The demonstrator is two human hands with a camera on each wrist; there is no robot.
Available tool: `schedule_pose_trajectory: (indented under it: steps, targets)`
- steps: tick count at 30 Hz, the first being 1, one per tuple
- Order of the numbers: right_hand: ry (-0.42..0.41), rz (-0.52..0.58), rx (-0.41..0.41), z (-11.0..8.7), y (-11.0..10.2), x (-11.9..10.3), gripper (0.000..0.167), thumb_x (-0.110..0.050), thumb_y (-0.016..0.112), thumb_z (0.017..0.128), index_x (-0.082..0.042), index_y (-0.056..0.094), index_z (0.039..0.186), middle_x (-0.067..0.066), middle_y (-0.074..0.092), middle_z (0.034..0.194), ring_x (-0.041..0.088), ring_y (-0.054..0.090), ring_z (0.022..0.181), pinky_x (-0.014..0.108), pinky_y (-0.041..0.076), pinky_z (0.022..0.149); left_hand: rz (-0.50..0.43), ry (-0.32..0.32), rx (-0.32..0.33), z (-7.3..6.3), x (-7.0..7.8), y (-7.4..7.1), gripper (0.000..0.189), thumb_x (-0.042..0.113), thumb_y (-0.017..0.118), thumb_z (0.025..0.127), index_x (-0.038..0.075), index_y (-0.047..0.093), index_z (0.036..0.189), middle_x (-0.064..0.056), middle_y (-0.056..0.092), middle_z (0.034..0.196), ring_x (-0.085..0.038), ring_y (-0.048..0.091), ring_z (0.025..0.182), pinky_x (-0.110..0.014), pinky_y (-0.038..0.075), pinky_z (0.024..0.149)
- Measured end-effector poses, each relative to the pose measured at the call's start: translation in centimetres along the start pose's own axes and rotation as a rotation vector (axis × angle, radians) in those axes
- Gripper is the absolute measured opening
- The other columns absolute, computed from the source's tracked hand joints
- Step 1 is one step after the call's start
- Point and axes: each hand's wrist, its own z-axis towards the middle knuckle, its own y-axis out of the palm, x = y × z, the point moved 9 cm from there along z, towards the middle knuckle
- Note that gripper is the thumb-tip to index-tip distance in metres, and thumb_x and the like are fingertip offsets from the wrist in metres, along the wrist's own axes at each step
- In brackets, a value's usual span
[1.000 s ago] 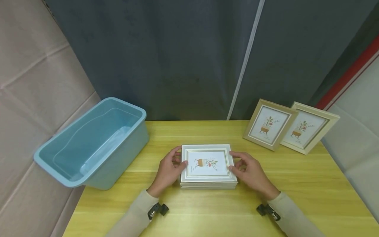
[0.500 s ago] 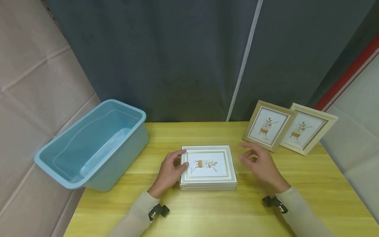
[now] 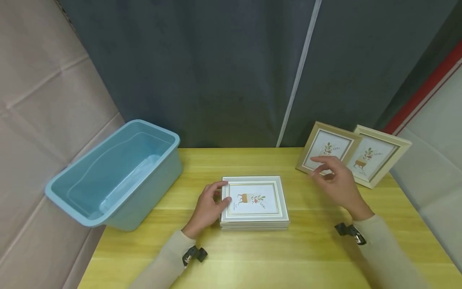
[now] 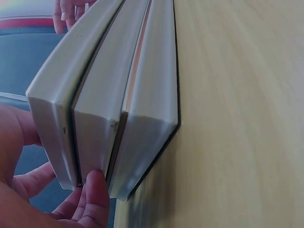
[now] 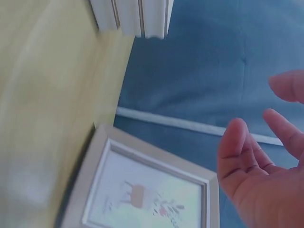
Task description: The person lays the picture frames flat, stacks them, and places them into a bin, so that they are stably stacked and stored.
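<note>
Three white picture frames lie in a flat stack (image 3: 252, 202) mid-table, the top one showing a drawing of flowers in a pot. My left hand (image 3: 208, 206) rests on the stack's left end, thumb and index finger at the top frame's edge. In the left wrist view other fingertips (image 4: 97, 190) touch the side of the stack. Holding nothing, my right hand (image 3: 337, 182) hovers before a tan picture frame (image 3: 310, 150) and hides part of it. Behind that frame, to the right, a cream picture frame (image 3: 391, 160) stands tilted back, partly covered.
An open light-blue plastic tub (image 3: 159, 180) stands on the table's left side. The wooden table (image 3: 267, 257) ends at a dark grey curtain (image 3: 202, 80). Pale walls flank both sides, the right one (image 3: 440, 160) close to the cream frame.
My right hand has let go of the stack's right end and moved right and away from me, toward the tan frame. My left hand stays on the stack.
</note>
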Motion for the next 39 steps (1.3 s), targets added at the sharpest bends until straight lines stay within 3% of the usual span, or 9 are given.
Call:
schedule_pose_trajectory:
  steps: [4, 11, 18, 26, 33, 39]
  targets:
    - [-0.004, -0.021, 0.027, 0.6, -1.2, 0.4, 0.049, 0.003, 0.081, 0.088, -0.008, 0.07, 0.134, 0.01, 0.063, 0.125, -0.011, 0.061, 0.094, 0.005, 0.05, 0.073, -0.006, -0.008, -0.007, 0.0, 0.0, 0.1, 0.05, 0.019, 0.077, 0.095, 0.024, 0.063, 0.143, -0.011, 0.06, 0.131, -0.026, 0.061, 0.107, -0.035, 0.052, 0.079]
    - [0.052, -0.038, 0.065, 2.0, -3.3, 1.3, 0.042, -0.006, 0.078, 0.094, -0.013, 0.071, 0.135, -0.021, 0.056, 0.123, -0.009, 0.061, 0.093, 0.003, 0.049, 0.074, 0.017, -0.013, -0.002, 0.0, -0.1, 0.1, 0.05, 0.018, 0.077, 0.096, 0.022, 0.062, 0.143, -0.01, 0.06, 0.13, -0.024, 0.061, 0.107, -0.033, 0.053, 0.077]
    - [0.118, -0.045, 0.136, 3.2, -5.2, 3.0, 0.042, -0.012, 0.078, 0.095, -0.008, 0.07, 0.136, -0.026, 0.055, 0.119, -0.006, 0.06, 0.098, 0.002, 0.046, 0.075, 0.025, -0.028, 0.001, -0.1, -0.1, 0.0, 0.051, 0.019, 0.077, 0.096, 0.025, 0.062, 0.144, -0.008, 0.06, 0.132, -0.024, 0.061, 0.109, -0.034, 0.053, 0.079]
    - [0.2, -0.087, 0.179, 4.4, -7.4, 4.8, 0.043, -0.023, 0.076, 0.098, -0.011, 0.069, 0.139, -0.015, 0.059, 0.122, -0.003, 0.057, 0.103, 0.003, 0.043, 0.076, 0.021, -0.039, 0.001, -0.2, -0.2, 0.1, 0.05, 0.019, 0.077, 0.096, 0.024, 0.062, 0.144, -0.01, 0.06, 0.133, -0.026, 0.062, 0.111, -0.034, 0.053, 0.079]
    - [0.21, -0.113, 0.229, 5.1, -8.8, 6.4, 0.042, -0.024, 0.077, 0.097, -0.012, 0.071, 0.137, -0.025, 0.055, 0.12, -0.002, 0.051, 0.109, 0.007, 0.04, 0.079, 0.019, -0.042, -0.006, -0.1, -0.2, 0.0, 0.05, 0.021, 0.078, 0.096, 0.026, 0.062, 0.144, -0.009, 0.061, 0.131, -0.025, 0.062, 0.112, -0.035, 0.053, 0.081]
    - [0.235, -0.2, 0.186, 5.5, -9.2, 7.7, 0.044, -0.033, 0.073, 0.1, -0.013, 0.069, 0.139, 0.009, 0.058, 0.142, 0.015, 0.043, 0.127, 0.023, 0.036, 0.088, -0.006, -0.041, -0.012, -0.1, -0.2, 0.0, 0.051, 0.02, 0.077, 0.096, 0.025, 0.062, 0.144, -0.012, 0.061, 0.132, -0.027, 0.063, 0.112, -0.035, 0.055, 0.078]
